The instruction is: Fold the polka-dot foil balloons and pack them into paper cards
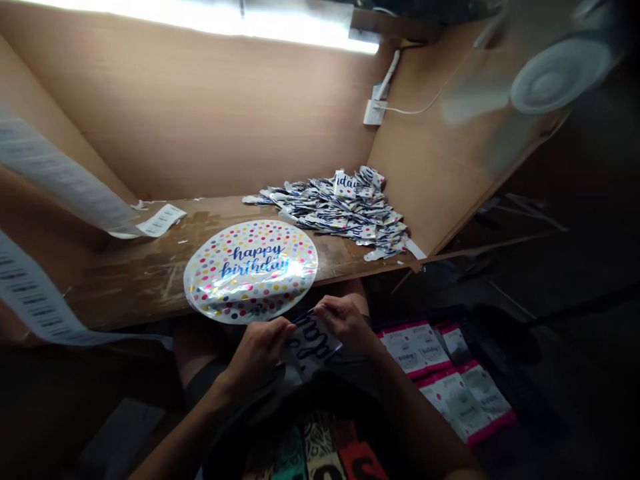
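Between my two hands, over my lap, is a flat foil balloon (316, 345) with dark blue lettering on white, partly folded. My left hand (263, 343) pinches its upper left edge, fingers closed. The fingers of my right hand (345, 321) are closed on the same edge further right. Just beyond my hands a flat round foil balloon (253, 270) with coloured dots and "happy birthday" in blue lies at the front of the work surface, its near rim overhanging the edge. A heap of folded foil balloons (345, 210) is piled behind it to the right.
Cardboard walls enclose the surface (120, 290) at the back and sides. Strips of printed labels (40, 300) hang at the left; one label end (163, 220) lies on the surface. Pink-edged packets (465, 400) sit in a dark crate at lower right. A fan (560, 77) is at upper right.
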The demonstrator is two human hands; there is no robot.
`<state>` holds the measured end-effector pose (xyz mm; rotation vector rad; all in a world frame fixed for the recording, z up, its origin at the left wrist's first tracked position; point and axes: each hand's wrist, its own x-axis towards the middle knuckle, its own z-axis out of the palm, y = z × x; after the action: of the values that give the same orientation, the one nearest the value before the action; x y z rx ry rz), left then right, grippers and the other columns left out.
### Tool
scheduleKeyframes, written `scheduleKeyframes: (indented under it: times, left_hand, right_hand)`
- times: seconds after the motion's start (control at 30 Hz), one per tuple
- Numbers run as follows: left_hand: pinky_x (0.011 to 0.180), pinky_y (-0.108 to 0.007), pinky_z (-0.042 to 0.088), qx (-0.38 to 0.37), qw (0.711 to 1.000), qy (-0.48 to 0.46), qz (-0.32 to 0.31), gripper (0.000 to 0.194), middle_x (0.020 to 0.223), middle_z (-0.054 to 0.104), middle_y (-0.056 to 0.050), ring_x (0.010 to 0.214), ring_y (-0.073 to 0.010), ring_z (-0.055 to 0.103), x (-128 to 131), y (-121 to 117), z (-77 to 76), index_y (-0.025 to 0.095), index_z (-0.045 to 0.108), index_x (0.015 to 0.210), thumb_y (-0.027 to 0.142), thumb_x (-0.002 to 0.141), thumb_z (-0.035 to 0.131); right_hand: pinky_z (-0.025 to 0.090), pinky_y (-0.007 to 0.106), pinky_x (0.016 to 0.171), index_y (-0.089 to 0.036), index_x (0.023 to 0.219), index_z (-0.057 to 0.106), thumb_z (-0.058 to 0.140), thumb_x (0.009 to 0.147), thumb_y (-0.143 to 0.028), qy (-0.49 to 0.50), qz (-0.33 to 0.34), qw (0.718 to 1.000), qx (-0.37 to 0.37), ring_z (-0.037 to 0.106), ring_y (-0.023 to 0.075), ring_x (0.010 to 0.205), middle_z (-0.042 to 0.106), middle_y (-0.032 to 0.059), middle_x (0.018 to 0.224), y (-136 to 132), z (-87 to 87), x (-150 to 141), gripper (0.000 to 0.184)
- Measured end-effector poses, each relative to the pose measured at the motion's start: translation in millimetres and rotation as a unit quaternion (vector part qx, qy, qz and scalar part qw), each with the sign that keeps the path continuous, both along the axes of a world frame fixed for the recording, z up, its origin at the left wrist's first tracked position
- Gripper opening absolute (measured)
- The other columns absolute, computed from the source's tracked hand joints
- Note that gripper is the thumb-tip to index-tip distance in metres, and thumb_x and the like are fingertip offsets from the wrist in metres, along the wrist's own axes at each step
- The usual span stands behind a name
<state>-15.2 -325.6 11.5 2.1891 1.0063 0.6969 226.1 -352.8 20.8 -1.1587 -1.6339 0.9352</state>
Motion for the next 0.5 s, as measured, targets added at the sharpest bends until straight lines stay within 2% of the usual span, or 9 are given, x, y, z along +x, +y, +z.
scheduleKeyframes:
  times: [0.07, 0.13, 0.17, 0.23, 0.3, 0.37, 0.43, 0.47, 0.5]
  left_hand:
    - [0.057, -0.021, 0.038, 0.025, 0.997, -0.04, 0.065, 0.037, 0.06, 0.059, 0.003, 0.054, -0.0104, 0.052, -10, -5, -3.0, 0.018, 0.062, 0.073, 0.038, 0.102, 0.049]
    - [0.056, -0.021, 0.04, 0.035, 0.988, -0.088, 0.124, 0.035, 0.059, 0.06, 0.002, 0.052, -0.0109, 0.053, -21, -10, -6.2, 0.018, 0.065, 0.074, 0.037, 0.101, 0.052]
    - [0.055, -0.021, 0.042, 0.031, 0.983, -0.114, 0.142, 0.033, 0.06, 0.062, 0.002, 0.052, -0.0114, 0.054, -27, -13, -7.9, 0.018, 0.068, 0.076, 0.037, 0.099, 0.054]
    - [0.057, -0.022, 0.047, -0.002, 0.972, -0.168, 0.165, 0.028, 0.065, 0.068, 0.001, 0.055, -0.0135, 0.06, -37, -20, -11.7, 0.019, 0.073, 0.088, 0.039, 0.098, 0.057]
    - [0.06, -0.023, 0.053, -0.052, 0.955, -0.217, 0.194, 0.027, 0.071, 0.073, 0.0, 0.06, -0.0162, 0.067, -45, -26, -16.7, 0.019, 0.074, 0.099, 0.042, 0.097, 0.058]
    - [0.061, -0.025, 0.056, -0.09, 0.94, -0.24, 0.225, 0.028, 0.073, 0.075, -0.001, 0.063, -0.0181, 0.07, -53, -29, -23.8, 0.02, 0.075, 0.101, 0.044, 0.096, 0.061]
    - [0.062, -0.024, 0.057, -0.101, 0.942, -0.226, 0.225, 0.027, 0.072, 0.075, -0.001, 0.064, -0.0189, 0.071, -61, -29, -33.0, 0.02, 0.076, 0.096, 0.044, 0.094, 0.064]
    - [0.062, -0.024, 0.057, -0.1, 0.95, -0.21, 0.21, 0.027, 0.073, 0.076, -0.002, 0.065, -0.0191, 0.071, -66, -27, -38.1, 0.02, 0.076, 0.093, 0.044, 0.094, 0.063]
    - [0.062, -0.024, 0.057, -0.097, 0.958, -0.19, 0.189, 0.027, 0.074, 0.076, -0.002, 0.066, -0.0194, 0.072, -70, -23, -43.1, 0.021, 0.077, 0.093, 0.043, 0.094, 0.062]
  right_hand:
    - [0.044, 0.024, 0.063, -0.019, 0.091, 0.067, 0.063, 0.096, -0.045, 0.021, 0.059, 0.997, -0.05, 0.057, 0.0156, 0.071, 0.064, 0.0003, 0.079, 0, 2.0, -6, 0.027]
    - [0.045, 0.024, 0.063, -0.019, 0.094, 0.066, 0.063, 0.096, -0.045, 0.006, 0.123, 0.99, -0.07, 0.059, 0.0166, 0.074, 0.065, 0.0006, 0.081, -3, 4.3, -15, 0.026]
    - [0.044, 0.024, 0.063, -0.02, 0.093, 0.067, 0.062, 0.097, -0.043, -0.018, 0.136, 0.989, -0.055, 0.059, 0.0167, 0.073, 0.066, 0.0008, 0.08, -4, 6.0, -19, 0.024]
    - [0.044, 0.026, 0.063, -0.021, 0.092, 0.068, 0.06, 0.099, -0.039, -0.076, 0.113, 0.991, 0.013, 0.059, 0.0165, 0.069, 0.067, 0.0014, 0.078, -6, 12.6, -23, 0.021]
    - [0.044, 0.027, 0.066, -0.023, 0.095, 0.069, 0.061, 0.099, -0.034, -0.121, 0.053, 0.985, 0.111, 0.06, 0.0166, 0.067, 0.068, 0.002, 0.078, 2, 27.0, -21, 0.014]
    - [0.044, 0.029, 0.069, -0.023, 0.094, 0.068, 0.064, 0.097, -0.032, -0.134, -0.056, 0.97, 0.196, 0.06, 0.0174, 0.066, 0.068, 0.0027, 0.076, 28, 53.0, -12, 0.01]
    - [0.042, 0.03, 0.072, -0.022, 0.088, 0.065, 0.066, 0.095, -0.035, -0.114, -0.211, 0.942, 0.236, 0.057, 0.0177, 0.066, 0.063, 0.0025, 0.07, 77, 90.7, 6, 0.015]
    - [0.041, 0.031, 0.072, -0.02, 0.086, 0.063, 0.066, 0.096, -0.039, -0.09, -0.292, 0.923, 0.233, 0.054, 0.0172, 0.066, 0.06, 0.0019, 0.067, 108, 111.7, 17, 0.021]
    - [0.039, 0.031, 0.072, -0.019, 0.087, 0.061, 0.063, 0.097, -0.041, -0.06, -0.342, 0.911, 0.224, 0.052, 0.0159, 0.064, 0.058, 0.0008, 0.065, 140, 131.9, 28, 0.024]
